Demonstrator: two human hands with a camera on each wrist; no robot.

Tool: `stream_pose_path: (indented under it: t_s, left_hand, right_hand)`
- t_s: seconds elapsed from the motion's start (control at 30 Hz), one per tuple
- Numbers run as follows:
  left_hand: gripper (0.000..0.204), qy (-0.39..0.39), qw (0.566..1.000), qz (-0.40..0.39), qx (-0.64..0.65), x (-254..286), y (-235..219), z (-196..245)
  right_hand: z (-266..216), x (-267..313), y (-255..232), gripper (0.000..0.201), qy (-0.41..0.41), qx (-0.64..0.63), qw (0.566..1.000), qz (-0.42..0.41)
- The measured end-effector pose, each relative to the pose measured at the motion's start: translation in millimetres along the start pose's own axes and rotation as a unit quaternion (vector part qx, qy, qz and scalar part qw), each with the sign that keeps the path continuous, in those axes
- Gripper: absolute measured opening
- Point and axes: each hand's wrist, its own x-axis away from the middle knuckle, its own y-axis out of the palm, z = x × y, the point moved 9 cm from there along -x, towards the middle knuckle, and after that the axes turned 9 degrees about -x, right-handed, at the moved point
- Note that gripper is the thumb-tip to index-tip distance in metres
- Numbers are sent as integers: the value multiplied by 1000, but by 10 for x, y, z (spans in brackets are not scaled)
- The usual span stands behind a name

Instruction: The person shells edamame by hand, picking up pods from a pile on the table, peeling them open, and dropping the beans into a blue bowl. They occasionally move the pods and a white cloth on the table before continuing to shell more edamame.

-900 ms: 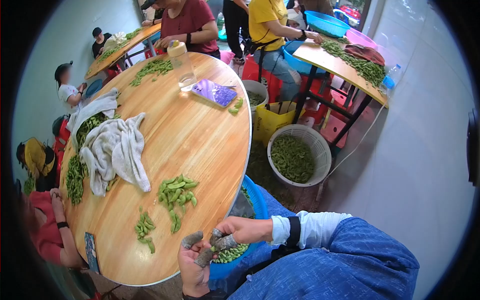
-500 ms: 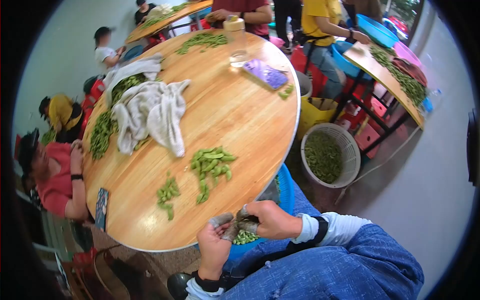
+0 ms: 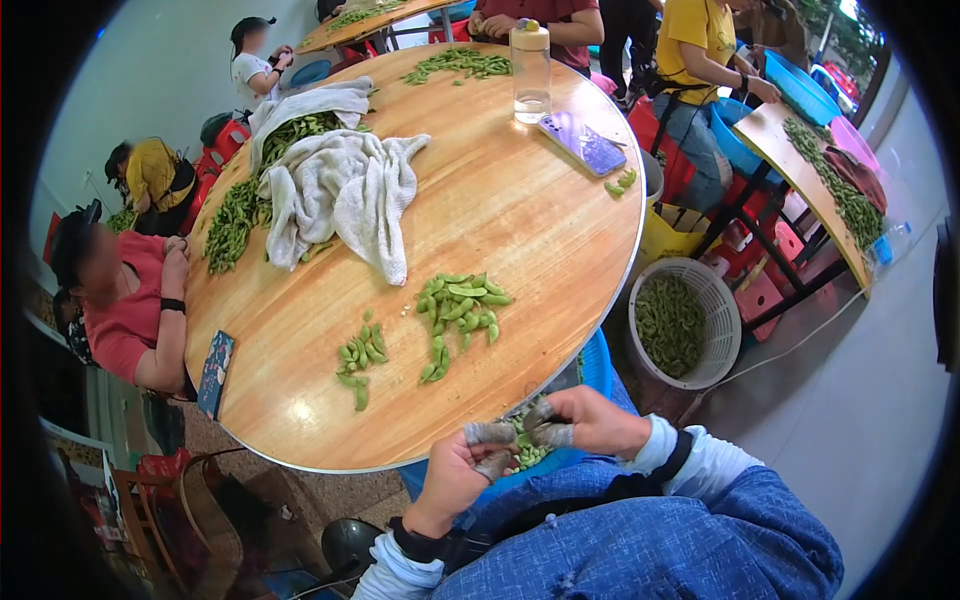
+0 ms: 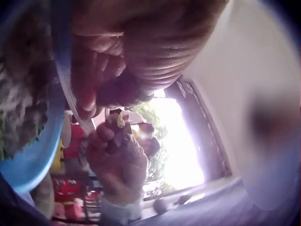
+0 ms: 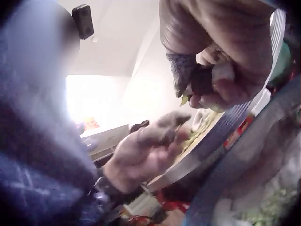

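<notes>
My left hand and right hand are a little apart over a blue basin beside the table edge. Grey covers wrap the thumb and forefinger of each. In the right wrist view, the right fingertips pinch a small green bit of pod. The left thumb and forefinger are parted in the head view, with nothing visible between them. Shelled green beans lie in the basin below. On the table are a pile of edamame pods and a smaller one.
A grey towel partly covers more pods on the round table. Behind stand a bottle and a purple phone. A dark patterned phone-like object lies near the left edge. A white basket of pods stands rightward. People sit around.
My hands, touching at the fingertips earlier, have drawn apart. The head view has swung, so table and hands sit further right and higher in the picture.
</notes>
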Motion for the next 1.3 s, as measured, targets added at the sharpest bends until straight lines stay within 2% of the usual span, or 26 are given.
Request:
stream_pose_path:
  t_s: [0.07, 0.1, 0.13, 0.17, 0.2, 0.3, 0.33, 0.43, 0.5, 0.53, 0.57, 0.63, 0.67, 0.7, 0.73, 0.77, 0.8, 0.93, 0.97, 1.07, 1.1, 1.17, 1.2, 1.3]
  left_hand:
    - [27, 49, 965, -4, -257, 29, 83, 130]
    - [25, 206, 917, 16, -342, 116, 202, 543]
    - [25, 235, 885, 6, -401, 141, 245, 571]
    - [26, 264, 849, -4, -457, 171, 290, 588]
    - [27, 292, 810, -15, -509, 194, 346, 593]
    - [25, 209, 825, -46, -523, 40, 273, 469]
    - [24, 215, 830, -25, -515, 5, 226, 531]
    - [19, 210, 851, 24, -480, -133, 43, 793]
    - [17, 188, 891, 128, -392, -320, -346, 804]
    - [16, 137, 888, 193, -395, -414, -566, 827]
    - [16, 84, 878, 257, -395, -494, -773, 898]
    - [15, 131, 872, 325, -342, -756, -1113, 815]
    - [16, 127, 863, 320, -369, -868, -1155, 819]
    - [17, 121, 854, 314, -396, -970, -1175, 822]
    - [17, 114, 846, 307, -421, -1053, -1173, 818]
    - [18, 129, 840, 295, -437, -1097, -1137, 855]
    - [18, 143, 834, 283, -452, -1120, -1097, 908]
    - [18, 173, 816, 270, -481, -1090, -1055, 921]
    - [20, 158, 823, 264, -478, -1082, -1100, 849]
    - [22, 95, 862, 258, -426, -933, -1214, 722]
    - [21, 103, 895, 267, -342, -845, -1238, 695]
    - [21, 119, 933, 284, -186, -687, -1256, 648]
    - [21, 125, 943, 290, -104, -610, -1244, 617]
    - [21, 135, 948, 284, -40, -420, -955, 608]
  right_hand:
    - [-160, 119, -367, 13, -15, 189, 981, 46]
    - [-250, 200, -567, 14, -23, 281, 957, 68]
    - [-451, 323, -795, 16, -71, 411, 898, 144]
    - [-634, 468, -999, 16, -47, 528, 811, 246]
    - [-617, 604, -1282, 13, -36, 587, 754, 293]
    - [-577, 901, -1685, 13, 26, 596, 725, 345]
    - [-547, 974, -1757, 13, 42, 592, 720, 360]
    - [-444, 1091, -1825, 14, 41, 553, 737, 387]
    - [-392, 1068, -1789, 14, 46, 514, 767, 380]
    - [-364, 1045, -1764, 14, 48, 495, 782, 376]
    - [-376, 1012, -1717, 14, 9, 485, 793, 369]
    - [-342, 927, -1638, 14, 7, 457, 819, 347]
    - [-332, 874, -1589, 14, 8, 444, 831, 336]
    - [-381, 805, -1482, 16, -25, 416, 850, 324]
    - [-393, 750, -1413, 17, -8, 428, 848, 313]
    - [-418, 689, -1331, 17, -37, 420, 855, 300]
    - [-434, 628, -1245, 16, -66, 411, 863, 287]
    - [-423, 331, -875, 15, -80, 324, 916, 221]
    - [-451, 261, -746, 16, -89, 298, 929, 198]
    - [-452, 87, -446, 18, -109, 229, 955, 152]
    - [-416, 6, -346, 25, -102, 232, 961, 108]
    - [-320, -146, -194, 29, -67, 183, 978, 75]
    - [-267, -221, -111, 31, -49, 160, 984, 57]
    - [-99, -416, 110, 35, 3, 44, 999, 22]
